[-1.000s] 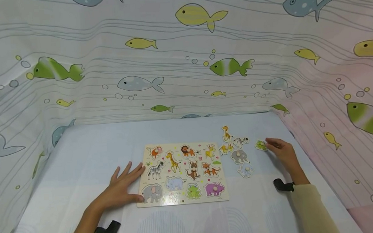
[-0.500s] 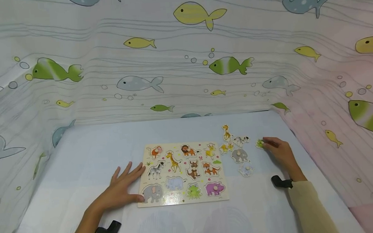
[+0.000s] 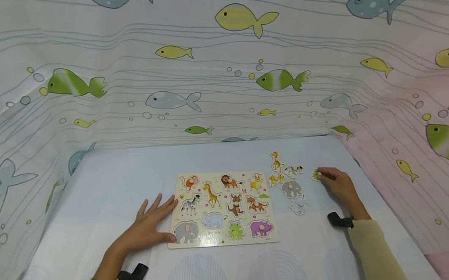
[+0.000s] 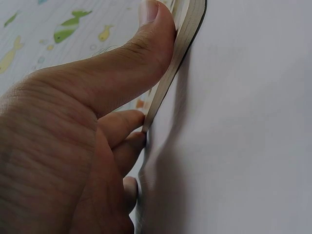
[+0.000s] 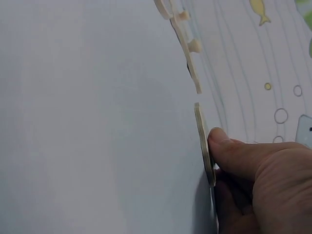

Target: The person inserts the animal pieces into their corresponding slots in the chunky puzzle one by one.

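Note:
My left hand point(image 3: 147, 226) lies with spread fingers against the left edge of a wooden animal puzzle board point(image 3: 225, 243). In the left wrist view its thumb point(image 4: 158, 44) touches the board's side point(image 4: 187, 34). To the right of the board, my right hand point(image 3: 339, 187) pinches a green frog puzzle piece point(image 3: 315, 175), partly hidden by the fingers. Seen edge-on in the right wrist view, the frog piece point(image 5: 202, 134) is flat on the table, with the thumb point(image 5: 229, 148) at its top face; the knob is hidden.
Between board and right hand lie loose pieces: a giraffe point(image 3: 275, 161), a zebra point(image 3: 293, 171), a yellow horned animal point(image 3: 275, 179), a grey elephant point(image 3: 291, 189) and a pale blue piece point(image 3: 299, 205). The board carries a purple hippo point(image 3: 261, 228). Fish-patterned cloth point(image 3: 213, 73) surrounds the table.
The right hand's fingers have shifted slightly left over the frog piece and now cover more of it. The left hand stays at the board. The head view has moved a little.

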`<state>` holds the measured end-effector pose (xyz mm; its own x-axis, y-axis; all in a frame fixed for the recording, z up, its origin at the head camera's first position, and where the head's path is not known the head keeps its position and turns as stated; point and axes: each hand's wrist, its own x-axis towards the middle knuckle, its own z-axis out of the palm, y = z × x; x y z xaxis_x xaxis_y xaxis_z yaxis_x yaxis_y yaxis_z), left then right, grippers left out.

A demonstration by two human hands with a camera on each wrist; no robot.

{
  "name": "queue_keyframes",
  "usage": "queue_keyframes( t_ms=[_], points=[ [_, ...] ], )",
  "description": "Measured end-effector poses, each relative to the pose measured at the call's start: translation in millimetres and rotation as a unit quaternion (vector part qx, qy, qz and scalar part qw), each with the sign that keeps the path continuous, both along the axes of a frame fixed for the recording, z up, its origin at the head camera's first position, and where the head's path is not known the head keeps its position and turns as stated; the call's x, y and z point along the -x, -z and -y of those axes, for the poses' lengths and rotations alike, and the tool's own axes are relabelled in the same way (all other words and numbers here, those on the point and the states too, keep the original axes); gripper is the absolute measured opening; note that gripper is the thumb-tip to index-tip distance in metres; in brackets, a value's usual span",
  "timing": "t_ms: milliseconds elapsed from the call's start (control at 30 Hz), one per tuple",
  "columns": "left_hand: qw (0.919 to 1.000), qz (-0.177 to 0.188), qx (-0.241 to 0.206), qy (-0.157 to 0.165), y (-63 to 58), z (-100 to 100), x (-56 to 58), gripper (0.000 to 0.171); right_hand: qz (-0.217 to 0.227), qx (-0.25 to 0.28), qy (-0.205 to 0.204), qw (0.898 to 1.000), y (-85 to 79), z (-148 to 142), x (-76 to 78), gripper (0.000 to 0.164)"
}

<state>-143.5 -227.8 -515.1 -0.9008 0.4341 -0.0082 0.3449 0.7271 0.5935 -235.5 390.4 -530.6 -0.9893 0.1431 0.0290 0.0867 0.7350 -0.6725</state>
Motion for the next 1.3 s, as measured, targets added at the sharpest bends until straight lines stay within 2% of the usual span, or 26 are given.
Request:
queue_keyframes(
  t_ms=[367, 900, 1133, 1300],
  points=[
    [1.0, 0.002, 0.002, 0.002, 1.3, -0.5, 2.6, 0.107, 0.002, -0.007, 0.013, 1.0, -0.8, 0.2, -0.8, 0.038],
    [1.0, 0.005, 0.004, -0.002, -1.7, 0.3, 0.9, 0.107, -0.025, -0.017, 0.014, 0.999, -0.4, 3.8, 2.3, 0.033],
    [1.0, 0.008, -0.004, 0.0, -2.4, 0.3, 1.2, 0.107, -0.007, -0.017, 0.022, 1.0, -2.5, 4.7, 1.9, 0.034],
    [0.9999, 0.015, 0.003, -0.002, -1.0, 0.7, 2.2, 0.108, -0.012, -0.024, 0.015, 1.0, -5.8, 5.7, 1.9, 0.035]
  ],
)
